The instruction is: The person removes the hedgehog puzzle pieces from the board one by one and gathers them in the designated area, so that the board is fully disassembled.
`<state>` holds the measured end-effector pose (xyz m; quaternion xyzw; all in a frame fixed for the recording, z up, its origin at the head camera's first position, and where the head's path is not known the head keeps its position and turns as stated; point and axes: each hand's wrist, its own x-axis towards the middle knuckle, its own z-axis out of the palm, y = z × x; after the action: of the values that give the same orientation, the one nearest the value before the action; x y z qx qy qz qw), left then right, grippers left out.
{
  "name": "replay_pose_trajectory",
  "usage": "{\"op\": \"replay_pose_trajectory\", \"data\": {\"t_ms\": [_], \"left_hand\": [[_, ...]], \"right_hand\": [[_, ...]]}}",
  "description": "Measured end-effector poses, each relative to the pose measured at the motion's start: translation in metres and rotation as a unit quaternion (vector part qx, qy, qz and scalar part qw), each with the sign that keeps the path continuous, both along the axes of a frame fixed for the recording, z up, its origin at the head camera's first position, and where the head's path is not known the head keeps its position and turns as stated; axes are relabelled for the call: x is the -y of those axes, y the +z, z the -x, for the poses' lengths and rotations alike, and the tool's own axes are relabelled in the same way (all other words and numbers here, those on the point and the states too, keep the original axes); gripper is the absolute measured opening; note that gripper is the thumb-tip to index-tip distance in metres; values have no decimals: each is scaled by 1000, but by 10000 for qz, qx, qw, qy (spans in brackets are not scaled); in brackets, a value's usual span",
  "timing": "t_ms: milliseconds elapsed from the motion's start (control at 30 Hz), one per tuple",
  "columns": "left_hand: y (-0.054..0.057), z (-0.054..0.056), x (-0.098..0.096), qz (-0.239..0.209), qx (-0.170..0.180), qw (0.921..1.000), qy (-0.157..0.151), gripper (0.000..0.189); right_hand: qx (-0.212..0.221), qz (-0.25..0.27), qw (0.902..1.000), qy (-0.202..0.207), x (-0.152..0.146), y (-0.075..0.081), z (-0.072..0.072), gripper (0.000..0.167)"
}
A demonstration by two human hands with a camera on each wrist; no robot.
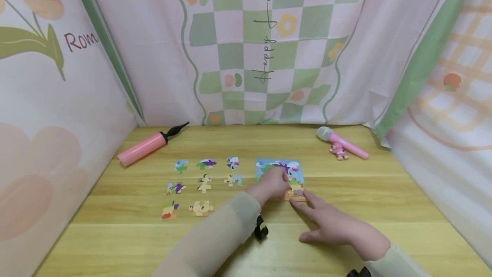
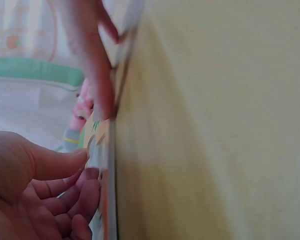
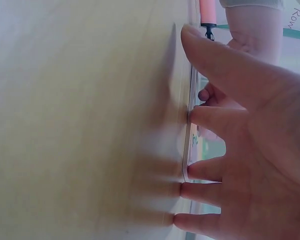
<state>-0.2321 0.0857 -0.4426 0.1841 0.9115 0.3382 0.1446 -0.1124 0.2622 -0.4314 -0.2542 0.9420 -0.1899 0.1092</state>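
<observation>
A puzzle board [image 1: 278,162] with a colourful cartoon picture lies flat on the wooden table. Over its middle, my left hand [image 1: 273,183] pinches a small puzzle piece [image 2: 94,150] between thumb and fingertips; the hand hides much of the board in the head view. At the board's lower right corner, my right hand [image 1: 334,224] touches the edge with spread fingers and holds nothing. Loose puzzle pieces lie in rough rows left of the board, among them a tan piece [image 1: 201,208] and a pony-head piece [image 1: 232,163].
A pink hand pump [image 1: 142,148] with a black nozzle lies at the back left of the table. At the back right is a pink toy microphone [image 1: 347,145] with a small pink bear figure [image 1: 339,151] against it. Printed curtains [image 1: 238,54] enclose the table's back and sides.
</observation>
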Motion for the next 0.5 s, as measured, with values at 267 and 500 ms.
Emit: {"op": "replay_pose_trajectory", "data": {"t_ms": [267, 500], "left_hand": [[9, 11, 31, -702, 116, 9974, -92, 10], [25, 19, 89, -750, -82, 9971, -98, 4]], "right_hand": [[164, -70, 9998, -62, -1, 0, 2, 89], [246, -91, 9996, -137, 1, 1, 3, 89]]}}
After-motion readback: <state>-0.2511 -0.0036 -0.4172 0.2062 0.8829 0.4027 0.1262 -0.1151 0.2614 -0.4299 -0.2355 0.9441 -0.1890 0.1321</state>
